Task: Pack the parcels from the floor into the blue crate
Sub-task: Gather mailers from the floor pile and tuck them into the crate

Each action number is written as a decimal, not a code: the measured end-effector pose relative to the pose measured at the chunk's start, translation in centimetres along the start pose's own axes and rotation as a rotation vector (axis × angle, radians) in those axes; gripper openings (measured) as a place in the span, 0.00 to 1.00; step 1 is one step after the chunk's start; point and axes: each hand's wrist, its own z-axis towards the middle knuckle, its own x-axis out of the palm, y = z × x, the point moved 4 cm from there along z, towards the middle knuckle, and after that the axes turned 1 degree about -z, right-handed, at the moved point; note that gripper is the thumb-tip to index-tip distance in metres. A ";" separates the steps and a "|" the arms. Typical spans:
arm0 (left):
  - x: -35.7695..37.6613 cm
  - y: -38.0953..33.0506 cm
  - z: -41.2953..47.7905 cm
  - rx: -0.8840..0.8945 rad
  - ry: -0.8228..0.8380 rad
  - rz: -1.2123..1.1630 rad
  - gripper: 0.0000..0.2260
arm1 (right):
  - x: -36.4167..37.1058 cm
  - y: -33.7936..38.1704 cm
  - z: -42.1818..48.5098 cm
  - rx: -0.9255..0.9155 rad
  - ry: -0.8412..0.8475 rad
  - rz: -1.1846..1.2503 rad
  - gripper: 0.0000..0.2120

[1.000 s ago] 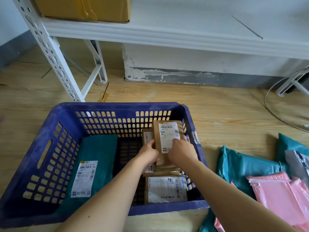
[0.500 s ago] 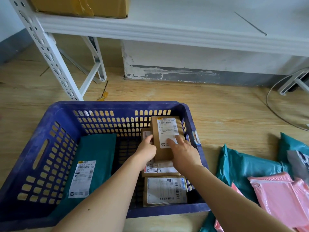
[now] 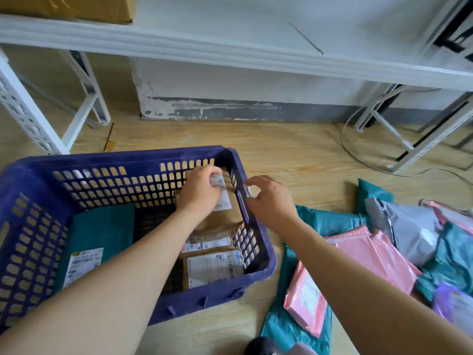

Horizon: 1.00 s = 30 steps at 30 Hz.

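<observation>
The blue crate (image 3: 128,158) stands on the wooden floor at the left. In its far right corner a brown parcel (image 3: 226,201) with a white label leans upright, and my left hand (image 3: 199,190) grips its top edge. My right hand (image 3: 271,201) hovers over the crate's right rim with loosely curled fingers, holding nothing. Two more brown parcels (image 3: 210,243) lie flat in front of the upright one. A teal parcel (image 3: 102,231) lies on the crate's left side. On the floor to the right lie teal (image 3: 330,221), pink (image 3: 371,254) and grey (image 3: 409,226) parcels.
White shelving legs (image 3: 25,106) stand behind the crate at the left, and another white frame (image 3: 409,139) at the right. A thin cable (image 3: 358,155) loops over the floor there. A cardboard box (image 3: 76,6) sits on the shelf above. A purple parcel (image 3: 453,303) lies at the right edge.
My right hand has let go of the upright brown parcel and moved right, out over the crate's rim. My left hand has shifted up onto that parcel. The view has swung right.
</observation>
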 end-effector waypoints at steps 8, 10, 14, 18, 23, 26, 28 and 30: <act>4.2 -8.4 -3.0 0.260 0.252 0.073 0.14 | -6.7 -9.3 -4.7 0.275 -0.065 0.070 0.13; 6.4 -9.9 -4.3 0.296 0.334 0.098 0.14 | -7.4 -12.1 -6.1 0.332 -0.109 0.104 0.12; 11.9 -11.2 -7.3 0.288 0.431 0.070 0.15 | -5.6 -17.6 -9.3 0.427 -0.106 0.165 0.12; 17.9 -10.2 -9.9 0.247 0.555 0.042 0.17 | -1.9 -22.6 -11.1 0.531 -0.071 0.243 0.14; 23.7 -6.3 -10.8 0.040 0.685 0.091 0.20 | 4.2 -27.4 -12.8 0.709 0.027 0.341 0.16; 26.0 -3.5 -11.3 -0.101 0.773 0.139 0.22 | 8.0 -29.9 -14.3 0.894 0.079 0.514 0.23; 27.1 -1.7 -11.7 -0.186 0.823 0.149 0.22 | 10.0 -30.8 -15.5 1.024 0.145 0.600 0.26; 27.8 -0.2 -12.1 -0.258 0.870 0.149 0.22 | 11.8 -31.3 -16.6 1.136 0.220 0.711 0.28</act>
